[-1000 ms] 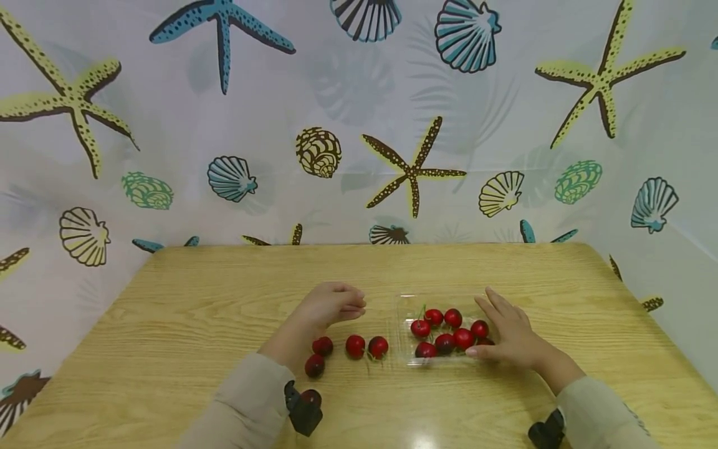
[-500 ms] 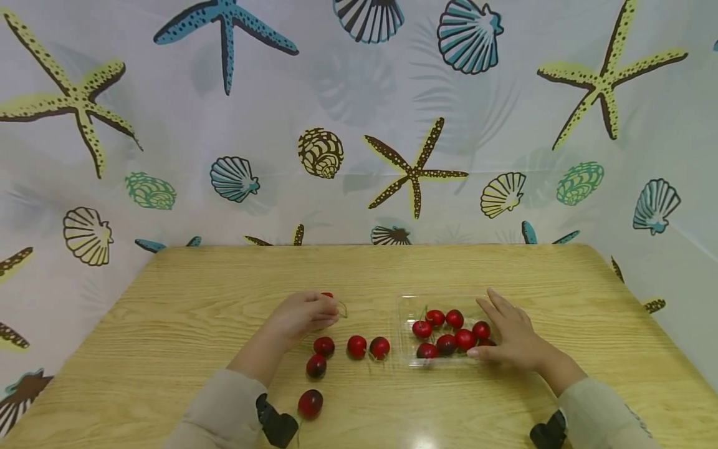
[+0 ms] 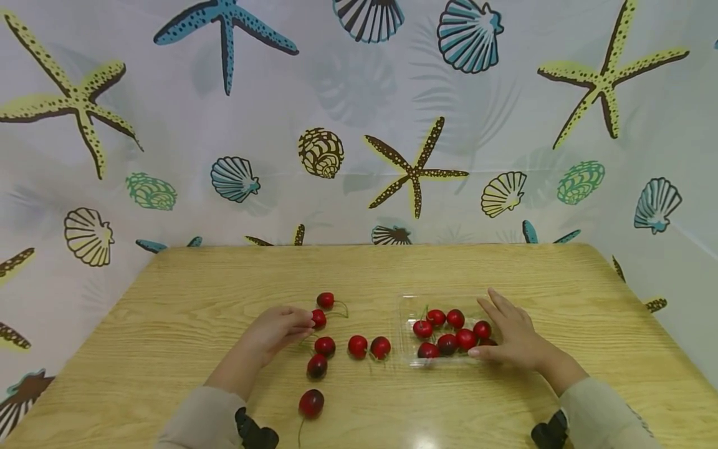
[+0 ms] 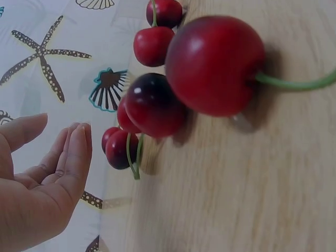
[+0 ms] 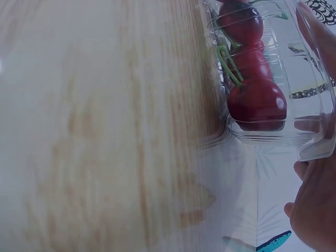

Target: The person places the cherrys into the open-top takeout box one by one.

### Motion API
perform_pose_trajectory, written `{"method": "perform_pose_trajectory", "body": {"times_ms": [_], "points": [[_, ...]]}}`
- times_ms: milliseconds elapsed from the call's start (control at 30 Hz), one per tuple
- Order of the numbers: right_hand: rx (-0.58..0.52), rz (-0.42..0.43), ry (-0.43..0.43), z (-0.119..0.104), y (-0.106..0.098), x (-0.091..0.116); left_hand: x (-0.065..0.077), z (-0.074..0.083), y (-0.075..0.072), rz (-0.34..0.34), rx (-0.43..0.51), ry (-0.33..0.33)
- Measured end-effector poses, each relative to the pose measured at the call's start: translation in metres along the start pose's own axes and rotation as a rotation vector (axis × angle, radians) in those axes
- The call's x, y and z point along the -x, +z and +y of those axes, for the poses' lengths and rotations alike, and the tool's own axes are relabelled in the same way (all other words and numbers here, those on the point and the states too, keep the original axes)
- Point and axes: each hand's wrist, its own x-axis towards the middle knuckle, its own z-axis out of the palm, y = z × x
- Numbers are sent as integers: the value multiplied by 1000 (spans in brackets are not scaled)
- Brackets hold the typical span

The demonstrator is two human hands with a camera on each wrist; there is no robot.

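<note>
My left hand (image 3: pixel 280 329) is beside the loose cherries on the table, its fingertips overlapping one red cherry (image 3: pixel 318 320) in the head view. In the left wrist view there is a gap between thumb and fingers, with nothing in it. Another cherry (image 3: pixel 325 300) lies just beyond, its stem pointing right. Closer to me are a dark red cherry (image 3: pixel 316 366) and a large one (image 3: pixel 311 404) with a long stem. My right hand (image 3: pixel 513 337) holds the right end of a clear plastic box (image 3: pixel 405 305), thumb at the near side and fingers at the far side. Several cherries (image 5: pixel 257 105) lie inside.
Two cherries (image 3: pixel 358 347) sit side by side between the left-hand row and the box. The wooden table (image 3: pixel 224 274) reaches back to a white curtain (image 3: pixel 359 93) printed with starfish and shells. Dark wrist cameras (image 3: pixel 257 430) sit on the sleeves.
My left hand has moved left and toward me. Two cherries at the far end of the row, hidden one second ago, now show there. The right hand and box stay put.
</note>
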Motion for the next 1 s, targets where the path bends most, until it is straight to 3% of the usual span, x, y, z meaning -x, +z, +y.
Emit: {"method": "perform_pose_trajectory", "body": {"times_ms": [533,833,1000], "points": [[0,-11,3,1,0,0,1,-16,-14,27,22,-38],[4,-9,4,2,1,0,-2,-25,-18,28,-82,-80],[14,-11,2,3,0,-1,-7,-29,-18,17,-96,-84]]}}
